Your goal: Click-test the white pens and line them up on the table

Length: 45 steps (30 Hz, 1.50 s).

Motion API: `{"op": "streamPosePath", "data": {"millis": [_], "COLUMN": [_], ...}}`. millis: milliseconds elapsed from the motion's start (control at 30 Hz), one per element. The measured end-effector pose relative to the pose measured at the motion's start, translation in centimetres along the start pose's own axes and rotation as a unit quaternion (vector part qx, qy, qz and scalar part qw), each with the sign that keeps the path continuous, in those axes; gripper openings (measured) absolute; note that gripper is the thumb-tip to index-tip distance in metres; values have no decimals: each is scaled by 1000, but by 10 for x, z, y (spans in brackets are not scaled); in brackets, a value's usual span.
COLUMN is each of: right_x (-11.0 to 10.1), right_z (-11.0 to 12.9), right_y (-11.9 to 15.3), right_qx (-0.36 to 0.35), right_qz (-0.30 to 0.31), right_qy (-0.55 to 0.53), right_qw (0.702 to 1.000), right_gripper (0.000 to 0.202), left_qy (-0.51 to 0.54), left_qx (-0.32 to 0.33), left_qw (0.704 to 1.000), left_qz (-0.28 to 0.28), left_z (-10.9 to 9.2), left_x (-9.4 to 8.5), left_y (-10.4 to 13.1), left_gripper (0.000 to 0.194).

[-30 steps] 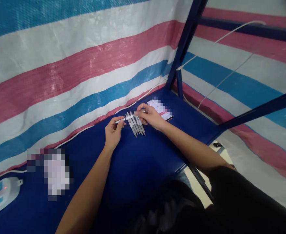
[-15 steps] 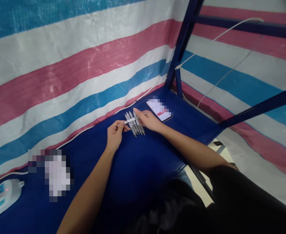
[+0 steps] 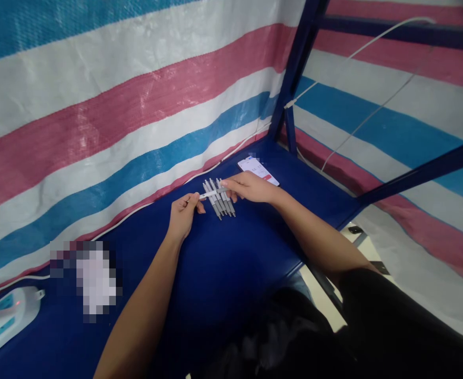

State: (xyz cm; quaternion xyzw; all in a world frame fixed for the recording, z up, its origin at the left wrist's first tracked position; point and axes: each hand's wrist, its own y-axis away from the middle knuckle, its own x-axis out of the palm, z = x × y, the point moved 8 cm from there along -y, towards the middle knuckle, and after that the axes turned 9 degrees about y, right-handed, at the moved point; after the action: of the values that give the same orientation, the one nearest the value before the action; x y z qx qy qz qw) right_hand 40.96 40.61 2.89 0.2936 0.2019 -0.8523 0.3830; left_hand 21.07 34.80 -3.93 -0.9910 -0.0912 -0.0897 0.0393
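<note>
A white and grey pen (image 3: 211, 193) is held level between my two hands, above a row of similar pens. My left hand (image 3: 183, 213) pinches its left, white end between thumb and fingertips. Closed on the grey end at the right is my right hand (image 3: 251, 187), which hides the tip. Below, several white and grey click pens (image 3: 224, 206) lie side by side on the blue surface, clickers away from me and tips toward me. A lit phone (image 3: 259, 169) lies just behind my right hand, partly covered by it.
The blue tabletop (image 3: 223, 263) meets a striped plastic sheet (image 3: 144, 100). A power strip (image 3: 8, 321) with a red light lies at the lower left, near a pixelated pale item (image 3: 95, 281). A white cable (image 3: 132, 211) follows the back edge. Blue metal posts (image 3: 290, 89) rise at the right.
My right hand has turned and shifted slightly right along the pen, now covering its tip and part of the phone. My left hand stays on the other end. The row of pens looks unchanged.
</note>
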Motion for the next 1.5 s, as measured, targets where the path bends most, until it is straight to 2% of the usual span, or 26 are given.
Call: {"op": "streamPosePath", "data": {"millis": [100, 200, 267, 367, 433, 533, 633, 700, 833, 933, 1100, 1267, 1500], "right_x": [-7, -7, -4, -8, -10, -7, -11, -14, -10, -13, -17, -27, -36], "right_z": [1, -5, -10, -4, -4, -9, -7, -9, -18, -21, -28, -33, -46], "right_y": [1, 1, 1, 1, 1, 1, 0, 0, -2, -4, -8, -2, -1], "right_qx": [-13, 35, 74, 60, 62, 80, 50, 48, 65, 35, 6, -11, -31], "right_qz": [-37, -36, -20, -42, -55, -44, -76, -94, -80, -129, -221, -313, -364], "right_qy": [39, 53, 61, 68, 57, 50, 44, 24, -9, -88, -190, -195, -160], "right_qw": [998, 997, 995, 995, 995, 995, 995, 994, 995, 987, 957, 929, 917], "right_gripper": [29, 35, 48, 33, 37, 52, 42, 43, 51, 50, 45, 37, 39], "left_qy": [1, 0, 3, 12, 15, 12, 23, 31, 19, 27, 45, 46, 58], "left_qx": [6, 13, 12, 15, 20, 19, 14, 14, 22, 19, 18, 17, -3], "left_qw": [1000, 1000, 1000, 1000, 999, 999, 999, 999, 999, 999, 998, 998, 997], "left_qz": [-10, -16, -17, -24, -29, -29, -35, -36, -37, -38, -36, -48, -60], "left_z": [1, 1, 1, 2, 3, 4, 5, 5, 4, 7, 11, 10, 11], "left_x": [0, 0, 0, -3, -5, -5, -6, -5, -5, -5, -7, -7, -9], "left_y": [0, 0, 0, -1, -2, -3, -3, -3, -2, -3, -4, -4, -5], "left_gripper": [48, 45, 44, 43, 43, 43, 44, 44, 43, 42, 42, 49, 45]}}
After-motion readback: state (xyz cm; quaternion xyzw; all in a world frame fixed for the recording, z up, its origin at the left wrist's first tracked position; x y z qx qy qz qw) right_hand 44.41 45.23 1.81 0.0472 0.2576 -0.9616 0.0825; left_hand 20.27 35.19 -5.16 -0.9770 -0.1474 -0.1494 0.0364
